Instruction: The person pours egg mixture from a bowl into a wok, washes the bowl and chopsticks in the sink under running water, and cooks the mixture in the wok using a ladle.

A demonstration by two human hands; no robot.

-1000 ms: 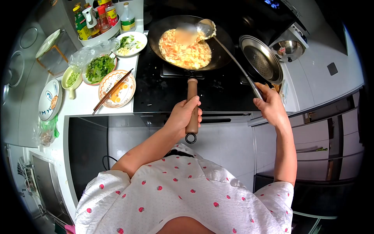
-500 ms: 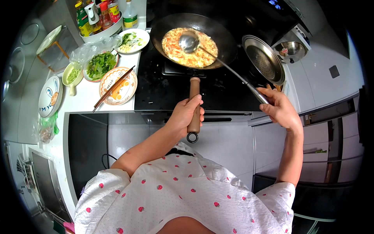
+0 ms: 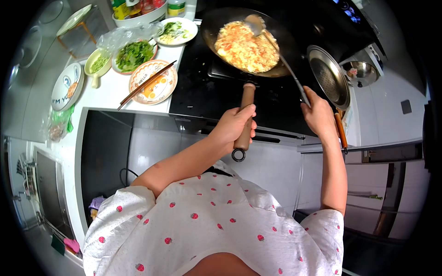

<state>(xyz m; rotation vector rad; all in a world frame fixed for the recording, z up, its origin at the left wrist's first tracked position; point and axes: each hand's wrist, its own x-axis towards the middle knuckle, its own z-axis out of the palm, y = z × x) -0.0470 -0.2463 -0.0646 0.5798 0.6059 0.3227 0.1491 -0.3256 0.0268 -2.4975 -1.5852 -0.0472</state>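
My left hand (image 3: 237,125) is wrapped round the brown handle (image 3: 248,94) of a dark wok (image 3: 292,50) on the stove. In the wok lies a soft orange-yellow mixture (image 3: 246,50) that looks like egg with reddish bits. A metal ladle (image 3: 286,64) slants down into the wok, its bowl resting at the far side of the food. My right hand (image 3: 318,110) is closed round the end of the ladle's handle, above the right part of the stove.
A steel lid with holes (image 3: 328,76) leans right of the wok, near a metal bowl (image 3: 361,73). On the left counter are a patterned plate (image 3: 168,89) with chopsticks (image 3: 147,85), leafy greens (image 3: 133,56), a plate of chopped pieces (image 3: 191,27) and a small green dish (image 3: 96,69).
The ladle's bowl has moved to the food's far edge, and its handle is steeper. My right hand has moved up toward the stove. The whole view has shifted; my left hand keeps its grip.
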